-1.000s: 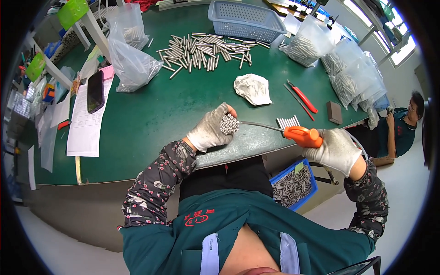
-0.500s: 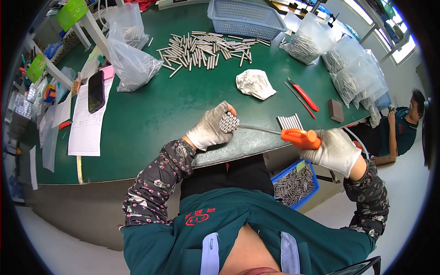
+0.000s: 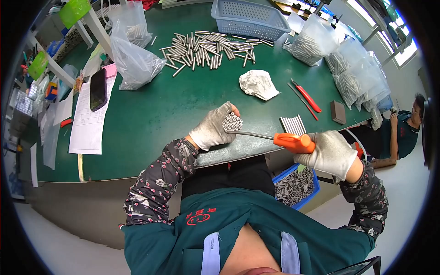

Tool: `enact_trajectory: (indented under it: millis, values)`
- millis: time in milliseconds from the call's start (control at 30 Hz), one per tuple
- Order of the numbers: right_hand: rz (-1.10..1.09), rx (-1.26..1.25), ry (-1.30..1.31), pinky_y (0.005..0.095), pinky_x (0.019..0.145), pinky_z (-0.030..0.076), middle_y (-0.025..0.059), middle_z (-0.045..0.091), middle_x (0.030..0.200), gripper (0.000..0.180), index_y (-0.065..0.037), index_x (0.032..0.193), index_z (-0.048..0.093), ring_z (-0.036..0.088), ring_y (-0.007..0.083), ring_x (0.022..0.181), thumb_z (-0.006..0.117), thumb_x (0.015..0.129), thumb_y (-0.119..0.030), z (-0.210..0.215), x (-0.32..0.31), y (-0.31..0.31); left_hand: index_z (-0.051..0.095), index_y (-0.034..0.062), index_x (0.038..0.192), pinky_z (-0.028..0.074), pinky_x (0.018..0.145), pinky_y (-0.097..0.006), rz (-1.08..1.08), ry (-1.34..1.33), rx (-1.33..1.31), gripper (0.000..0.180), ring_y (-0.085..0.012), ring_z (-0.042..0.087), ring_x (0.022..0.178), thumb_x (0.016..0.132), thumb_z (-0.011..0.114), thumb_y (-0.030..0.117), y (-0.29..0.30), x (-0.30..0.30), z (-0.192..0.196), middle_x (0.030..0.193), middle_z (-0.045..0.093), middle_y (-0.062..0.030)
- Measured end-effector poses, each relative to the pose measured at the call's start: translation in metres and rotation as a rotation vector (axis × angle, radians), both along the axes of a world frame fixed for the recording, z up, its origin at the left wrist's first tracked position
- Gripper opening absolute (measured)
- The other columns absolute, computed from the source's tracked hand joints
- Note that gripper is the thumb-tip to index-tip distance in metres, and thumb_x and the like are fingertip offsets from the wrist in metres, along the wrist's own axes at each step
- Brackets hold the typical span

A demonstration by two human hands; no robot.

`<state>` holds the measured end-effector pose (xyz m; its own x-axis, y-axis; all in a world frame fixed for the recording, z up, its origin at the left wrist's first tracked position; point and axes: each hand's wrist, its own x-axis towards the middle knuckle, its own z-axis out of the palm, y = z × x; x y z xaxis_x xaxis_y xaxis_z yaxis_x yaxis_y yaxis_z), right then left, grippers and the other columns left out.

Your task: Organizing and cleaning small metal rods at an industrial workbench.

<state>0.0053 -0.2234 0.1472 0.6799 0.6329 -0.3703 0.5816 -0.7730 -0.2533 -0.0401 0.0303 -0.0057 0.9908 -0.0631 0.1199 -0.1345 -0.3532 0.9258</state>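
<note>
My gloved left hand is closed around a bundle of short metal pins, their round ends facing right. In my gloved right hand is an orange air blow gun with a long, thin, slightly bent metal nozzle. The nozzle's tip lies at the lower edge of the bundle; whether it touches cannot be told. Just beyond the blow gun, a neat row of metal pins lies on the green table. A loose pile of similar pins is spread farther back.
A crumpled white cloth, red-handled tool and brown block lie right of centre. Behind are a blue basket and bags of pins. A phone rests on papers at left. A blue bin of pins stands below the edge; another person sits at right.
The blow gun has shifted left and slightly down, bringing its nozzle tip from the bundle's right side to its lower edge. My left hand still grips the pins.
</note>
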Motion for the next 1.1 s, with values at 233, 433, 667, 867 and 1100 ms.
enact_trajectory:
  millis: [233, 433, 667, 867, 1100]
  values:
    - [-0.03, -0.049, -0.008, 0.0421, 0.06, 0.048, 0.0189, 0.059, 0.062, 0.042, -0.006, 0.086, 0.067, 0.06, 0.036, 0.062, 0.063, 0.07, -0.044, 0.003, 0.0, -0.004, 0.05, 0.0068, 0.095, 0.044, 0.067, -0.024, -0.018, -0.015, -0.038, 0.037, -0.0098, 0.05, 0.074, 0.064, 0.069, 0.002, 0.001, 0.001, -0.002, 0.082, 0.052, 0.0]
    - [-0.013, 0.029, -0.021, 0.0422, 0.06, 0.047, 0.0189, 0.059, 0.061, 0.044, -0.005, 0.083, 0.067, 0.06, 0.0364, 0.062, 0.063, 0.071, -0.047, -0.001, 0.002, -0.002, 0.05, 0.007, 0.096, 0.044, 0.067, -0.024, -0.018, -0.012, -0.017, 0.037, -0.0093, 0.05, 0.073, 0.064, 0.069, 0.002, 0.0, 0.0, -0.003, 0.081, 0.052, 0.0002]
    - [0.008, 0.016, -0.049, 0.0422, 0.06, 0.047, 0.0192, 0.06, 0.064, 0.044, -0.004, 0.079, 0.066, 0.06, 0.0359, 0.064, 0.064, 0.07, -0.048, -0.005, 0.005, 0.003, 0.05, 0.0076, 0.095, 0.044, 0.066, -0.023, -0.027, 0.007, -0.048, 0.037, -0.008, 0.051, 0.073, 0.065, 0.069, 0.001, 0.0, 0.001, -0.003, 0.081, 0.053, 0.0013]
    - [-0.005, 0.046, -0.036, 0.0421, 0.061, 0.048, 0.0188, 0.06, 0.064, 0.045, -0.004, 0.078, 0.066, 0.06, 0.036, 0.064, 0.063, 0.07, -0.048, -0.004, 0.005, 0.004, 0.05, 0.0077, 0.095, 0.044, 0.066, -0.023, -0.027, 0.024, -0.103, 0.038, -0.0077, 0.05, 0.074, 0.064, 0.07, 0.001, 0.002, 0.001, -0.003, 0.081, 0.053, 0.002]
    - [-0.052, 0.008, -0.112, 0.0422, 0.061, 0.048, 0.02, 0.06, 0.065, 0.042, -0.005, 0.081, 0.066, 0.06, 0.0368, 0.064, 0.063, 0.069, -0.045, -0.005, 0.011, -0.007, 0.05, 0.0074, 0.096, 0.045, 0.068, -0.023, -0.034, 0.012, -0.081, 0.039, -0.0083, 0.05, 0.076, 0.064, 0.07, 0.001, 0.002, 0.001, -0.004, 0.083, 0.052, 0.001]
